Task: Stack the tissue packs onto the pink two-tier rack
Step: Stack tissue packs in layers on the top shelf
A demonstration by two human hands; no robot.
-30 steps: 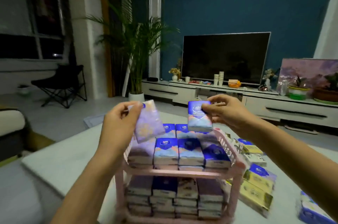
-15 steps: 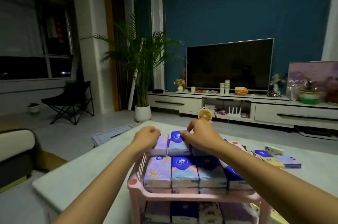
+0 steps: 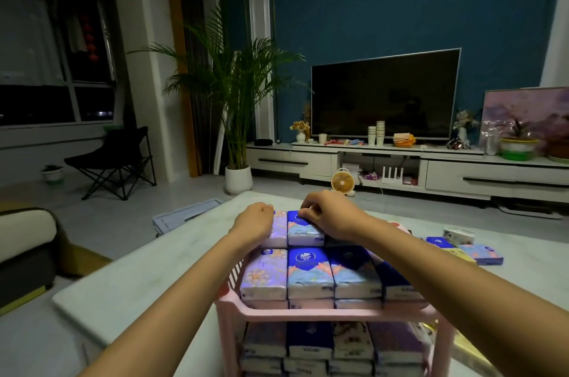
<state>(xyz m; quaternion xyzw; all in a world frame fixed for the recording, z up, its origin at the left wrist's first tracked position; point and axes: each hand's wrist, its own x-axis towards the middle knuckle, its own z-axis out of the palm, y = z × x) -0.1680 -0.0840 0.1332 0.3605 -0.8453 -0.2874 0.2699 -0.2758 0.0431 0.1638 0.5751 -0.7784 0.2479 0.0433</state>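
The pink two-tier rack [image 3: 311,314] stands on the pale table [image 3: 138,278], both tiers filled with tissue packs. My left hand [image 3: 254,221] curls over the far end of a lilac floral pack [image 3: 279,230] lying in the far row of the top tier. Beside it, my right hand [image 3: 331,216] grips the far end of a blue pack [image 3: 303,230] in the same row. A nearer row of several packs [image 3: 311,273] lies in front. My right forearm hides the tier's right side.
Loose tissue packs [image 3: 478,253] lie on the table to the right of the rack, with a small white pack [image 3: 458,235] behind them. A grey lid [image 3: 187,215] lies on the floor past the table's far left edge. A sofa arm [image 3: 26,235] is at left.
Both hands came down from above the rack and set the lilac and blue packs into the far row of the top tier. In the last half second they hardly moved.
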